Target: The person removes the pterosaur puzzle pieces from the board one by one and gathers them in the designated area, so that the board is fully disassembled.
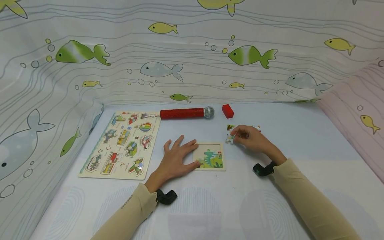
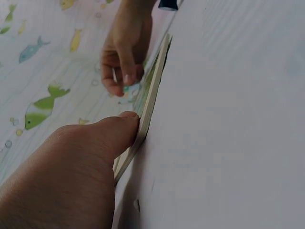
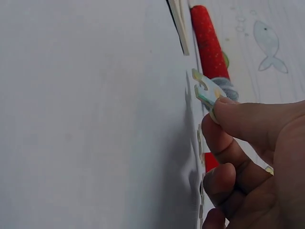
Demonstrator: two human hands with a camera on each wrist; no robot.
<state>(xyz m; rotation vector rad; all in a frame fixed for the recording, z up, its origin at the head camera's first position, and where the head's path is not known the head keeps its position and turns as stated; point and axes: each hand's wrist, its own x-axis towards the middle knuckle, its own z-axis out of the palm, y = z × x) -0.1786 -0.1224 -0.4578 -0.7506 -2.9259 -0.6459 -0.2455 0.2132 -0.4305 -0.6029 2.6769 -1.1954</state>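
Observation:
My left hand [image 1: 175, 161] lies spread at the left side of a small square puzzle tray [image 1: 224, 156], its thumb and fingertips reaching the frame. The tray shows a dinosaur picture in green and blue at its lower right, with pale wood bare elsewhere. To the tray's upper right, my right hand [image 1: 250, 138] pinches a jigsaw piece [image 3: 207, 90] between thumb and index finger, tilted up with its notched edge outward. Other loose jigsaw pieces [image 1: 230, 127] lie under and around this hand, partly hidden by it.
A large wooden peg puzzle board [image 1: 120, 150] with vehicle pictures lies at the left. Behind the tray are a red microphone [image 1: 183, 113] and a small red block [image 1: 228, 111]. A fish-patterned cloth [image 1: 192, 90] rises along the back and sides.

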